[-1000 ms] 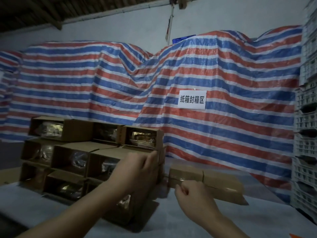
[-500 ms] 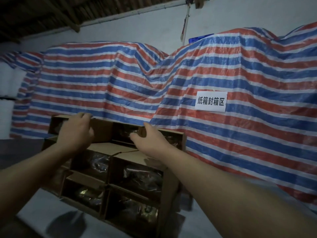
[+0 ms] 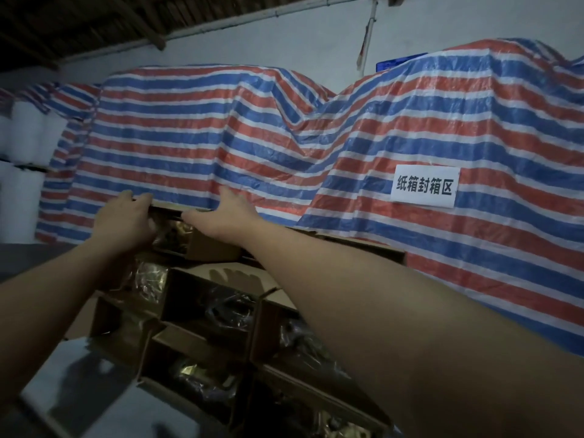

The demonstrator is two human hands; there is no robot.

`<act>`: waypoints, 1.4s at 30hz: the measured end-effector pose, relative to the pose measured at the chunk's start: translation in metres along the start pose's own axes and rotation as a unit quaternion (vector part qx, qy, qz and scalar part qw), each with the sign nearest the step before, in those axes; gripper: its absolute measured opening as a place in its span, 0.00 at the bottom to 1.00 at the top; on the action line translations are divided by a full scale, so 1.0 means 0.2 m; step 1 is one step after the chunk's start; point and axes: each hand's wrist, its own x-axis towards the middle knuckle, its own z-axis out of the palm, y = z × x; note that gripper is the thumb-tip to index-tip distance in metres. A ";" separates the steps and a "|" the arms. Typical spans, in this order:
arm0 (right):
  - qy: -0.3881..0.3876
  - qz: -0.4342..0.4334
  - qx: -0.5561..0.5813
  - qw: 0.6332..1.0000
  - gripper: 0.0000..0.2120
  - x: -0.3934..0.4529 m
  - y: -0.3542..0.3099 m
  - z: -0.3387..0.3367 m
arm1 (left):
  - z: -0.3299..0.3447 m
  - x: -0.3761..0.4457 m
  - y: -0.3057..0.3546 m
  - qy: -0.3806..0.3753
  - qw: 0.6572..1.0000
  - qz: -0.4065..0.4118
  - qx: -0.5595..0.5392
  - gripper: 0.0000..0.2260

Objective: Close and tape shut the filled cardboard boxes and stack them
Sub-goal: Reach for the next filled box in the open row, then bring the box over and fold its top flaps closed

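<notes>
Cardboard everywhere down by your elbows: the stack of open boxes [image 3: 221, 327] sits on the grey table [image 3: 94, 390], mouths facing you, with bagged brass-looking hardware [image 3: 148, 276] showing inside. None of what you can see is closed or taped yet, so you're at the very start.

Further up, both your hands are on the top box [image 3: 202, 245] of the pile. Your left hand [image 3: 126, 219] has its fingers curled over the upper front edge, gripping it. Your right hand [image 3: 226, 216] lies on top with fingers straight and flat, reaching toward the back; whether the tips hook the rear edge, I can't tell.

My guess is that metal fittings make it heavier than it looks, and the loose flaps will flex, so don't lift by a flap. Get hold of the body, one hand under or behind. With the mouth facing you, tipping it forward could spill the bags.

Room-wise, the striped tarp [image 3: 284, 147] looks just behind the pile, so pull toward yourself. The bare table at lower left looks like the freest spot. The paper sign [image 3: 423, 187] is well off to the right.
</notes>
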 end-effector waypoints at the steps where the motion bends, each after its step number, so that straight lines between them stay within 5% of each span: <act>1: 0.012 0.001 -0.018 1.000 0.33 0.04 -0.02 0.03 | 0.01 0.03 0.00 -0.003 1.000 -0.003 0.006 0.22; 5: 0.015 0.023 -0.052 0.998 0.34 0.15 -0.06 0.12 | 0.08 0.11 0.00 -0.021 0.999 -0.008 0.031 0.22; 14: 0.066 0.025 -0.136 0.988 0.08 0.15 -0.04 0.24 | 0.13 0.13 -0.05 0.028 0.999 -0.019 0.024 0.20; 20: 0.120 -0.017 -0.101 0.987 0.05 0.13 -0.06 0.14 | 0.02 0.12 -0.01 0.061 0.997 -0.001 -0.053 0.19; 29: 0.163 0.033 -0.047 0.985 0.06 -0.04 -0.03 -0.36 | -0.34 0.01 0.43 0.143 0.966 0.057 -0.206 0.15; 37: 0.162 0.137 -0.099 0.972 0.09 -0.45 -0.01 -1.06 | -0.59 -0.17 0.97 0.077 0.923 0.063 -0.371 0.12; 42: 0.139 0.203 -0.065 0.967 0.06 -0.81 0.01 -1.48 | -0.73 -0.39 1.35 -0.093 0.817 0.034 -0.569 0.19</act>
